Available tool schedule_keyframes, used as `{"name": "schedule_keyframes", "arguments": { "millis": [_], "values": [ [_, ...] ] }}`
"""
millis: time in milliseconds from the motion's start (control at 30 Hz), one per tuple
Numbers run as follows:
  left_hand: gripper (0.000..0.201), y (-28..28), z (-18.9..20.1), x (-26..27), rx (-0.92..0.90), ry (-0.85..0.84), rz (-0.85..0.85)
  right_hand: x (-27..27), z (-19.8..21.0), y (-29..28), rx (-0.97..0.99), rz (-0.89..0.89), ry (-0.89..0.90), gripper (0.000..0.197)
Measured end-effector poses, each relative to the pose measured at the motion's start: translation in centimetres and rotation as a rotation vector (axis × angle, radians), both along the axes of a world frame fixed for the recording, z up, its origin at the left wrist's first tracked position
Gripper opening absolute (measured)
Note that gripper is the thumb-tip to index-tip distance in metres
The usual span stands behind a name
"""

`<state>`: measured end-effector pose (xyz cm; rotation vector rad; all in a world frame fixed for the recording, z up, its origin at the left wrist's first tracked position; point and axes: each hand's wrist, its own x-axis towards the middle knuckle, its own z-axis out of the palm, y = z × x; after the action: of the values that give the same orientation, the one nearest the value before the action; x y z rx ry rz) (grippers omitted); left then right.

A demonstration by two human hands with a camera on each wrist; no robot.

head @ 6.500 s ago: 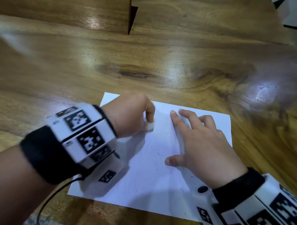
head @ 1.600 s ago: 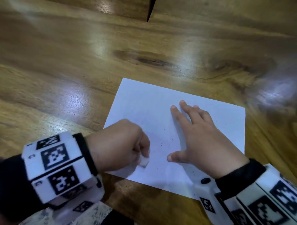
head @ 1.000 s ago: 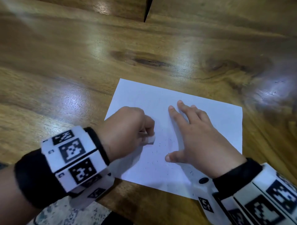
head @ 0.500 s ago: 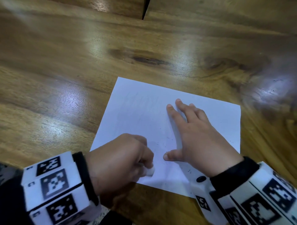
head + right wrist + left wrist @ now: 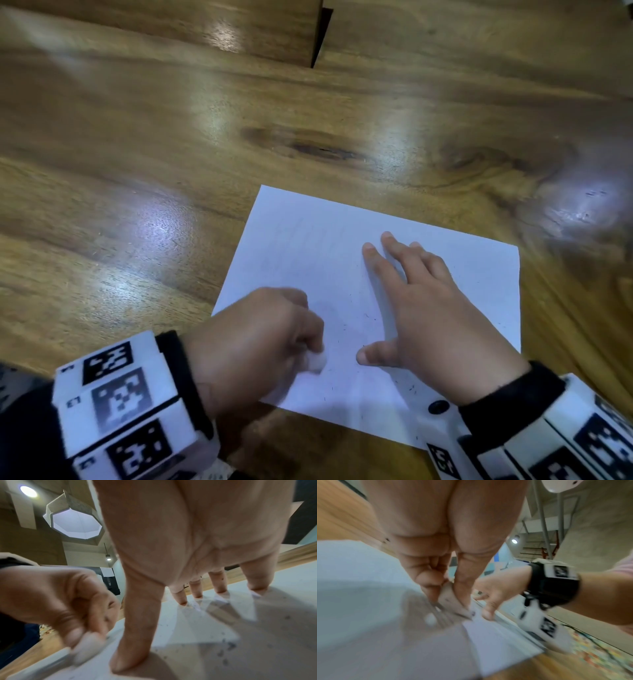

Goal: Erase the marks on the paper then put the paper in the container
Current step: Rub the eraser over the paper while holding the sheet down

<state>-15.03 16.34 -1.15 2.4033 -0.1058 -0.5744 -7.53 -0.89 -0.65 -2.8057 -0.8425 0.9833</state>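
A white sheet of paper [image 5: 329,274] lies on the wooden table [image 5: 137,154], with faint pencil marks near its top left and dark eraser crumbs scattered over it. My left hand [image 5: 267,339] pinches a small white eraser [image 5: 317,362] and presses it on the paper's near left part; the left wrist view shows the eraser [image 5: 448,600] between thumb and fingers. My right hand [image 5: 421,308] lies flat on the paper [image 5: 223,635], fingers [image 5: 181,596] straight and spread, holding the sheet down. No container is in view.
A raised wooden board with a dark gap [image 5: 322,37] runs along the table's far side. Bare glossy wood lies to the left of and beyond the paper. A patterned surface shows at the bottom left corner.
My left hand has been rubbing the eraser back and forth; since half a second ago it has shifted slightly up and right on the paper. The right hand stays flat in place.
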Motion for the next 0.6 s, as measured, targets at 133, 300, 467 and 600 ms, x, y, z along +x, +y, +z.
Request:
{"name": "schedule_keyframes", "arguments": {
  "millis": [133,300,467,600],
  "values": [
    [0.016,1.0,-0.1,-0.2,0.001,-0.046,0.043,0.1,0.0,0.1,-0.001,-0.005,-0.006,0.117],
    [0.013,1.0,0.3,-1.6,0.051,0.172,-0.104,0.1,0.4,0.3,-0.022,0.000,-0.029,0.119],
    [0.007,1.3,1.0,0.5,0.046,0.272,-0.086,1.4,0.4,1.4,-0.051,-0.014,-0.141,0.109],
    [0.012,2.2,1.3,5.5,0.043,0.077,0.160,2.0,0.3,1.9,-0.079,-0.039,-0.139,0.113]
  ]
}}
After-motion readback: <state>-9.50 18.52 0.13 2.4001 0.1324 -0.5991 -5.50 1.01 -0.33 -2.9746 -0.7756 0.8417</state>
